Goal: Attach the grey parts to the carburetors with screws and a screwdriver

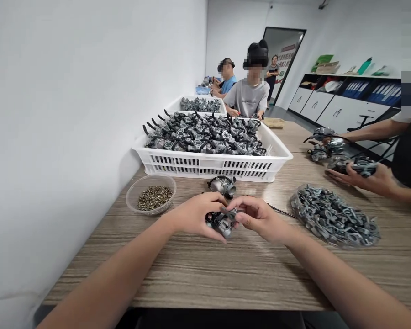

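Observation:
My left hand is wrapped round a grey and black metal carburetor, held low over the wooden table. Between the thumb and fingers of my right hand is a small grey metal bracket, held against the carburetor's upper right side. Just beyond my hands another carburetor lies on the table. A dark thin tool shaft sticks out to the right from behind my right hand; its other end is hidden.
Ahead stands a white crate heaped with carburetors. A bowl of small brass screws is at the left, a tray of grey brackets at the right. A co-worker's hands hold parts at the right; other people are farther back.

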Action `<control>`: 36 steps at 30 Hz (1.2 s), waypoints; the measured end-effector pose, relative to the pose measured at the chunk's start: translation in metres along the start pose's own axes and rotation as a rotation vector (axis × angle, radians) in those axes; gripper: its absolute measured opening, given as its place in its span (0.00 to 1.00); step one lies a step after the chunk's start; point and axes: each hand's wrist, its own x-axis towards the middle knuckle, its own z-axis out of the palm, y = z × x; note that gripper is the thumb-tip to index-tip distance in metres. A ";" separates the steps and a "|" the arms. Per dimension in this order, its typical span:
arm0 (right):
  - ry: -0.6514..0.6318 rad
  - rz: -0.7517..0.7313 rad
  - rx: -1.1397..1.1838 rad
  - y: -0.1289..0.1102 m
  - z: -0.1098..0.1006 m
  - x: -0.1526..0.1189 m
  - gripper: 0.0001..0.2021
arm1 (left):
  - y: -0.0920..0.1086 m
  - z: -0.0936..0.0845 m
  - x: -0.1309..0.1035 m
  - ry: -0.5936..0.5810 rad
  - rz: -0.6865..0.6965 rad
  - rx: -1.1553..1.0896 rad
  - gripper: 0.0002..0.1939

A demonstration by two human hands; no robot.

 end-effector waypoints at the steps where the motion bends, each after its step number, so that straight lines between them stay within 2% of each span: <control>1: 0.022 0.011 0.039 0.004 -0.001 -0.002 0.17 | 0.002 0.000 0.001 0.046 0.028 -0.008 0.27; 5: 0.014 0.079 0.193 0.014 0.001 -0.008 0.20 | 0.013 0.001 0.004 0.264 0.133 -0.089 0.29; 7: 0.004 0.094 0.259 0.016 0.006 -0.009 0.22 | 0.018 0.002 0.005 0.321 0.186 -0.118 0.27; 11: 0.089 0.080 0.354 0.017 0.014 -0.007 0.23 | 0.023 0.005 0.006 0.299 0.220 -0.156 0.23; 18: 0.125 -0.009 0.353 0.010 0.017 -0.008 0.17 | 0.029 0.008 0.008 0.357 0.087 -0.237 0.16; 21: 0.120 -0.057 0.336 0.008 0.014 -0.012 0.12 | 0.030 0.008 0.009 0.382 0.060 -0.220 0.16; 26: 0.157 -0.096 0.270 0.008 0.012 -0.016 0.11 | 0.028 0.012 0.007 0.391 -0.028 -0.216 0.15; 29: 0.202 -0.111 0.249 0.009 0.012 -0.015 0.07 | 0.029 0.014 0.006 0.391 -0.067 -0.213 0.21; 32: 0.239 -0.128 0.193 0.010 0.012 -0.012 0.07 | 0.034 0.015 0.008 0.396 -0.023 -0.156 0.24; 36: 0.289 -0.165 0.067 0.008 0.011 -0.009 0.08 | 0.042 0.015 0.011 0.396 0.019 -0.051 0.17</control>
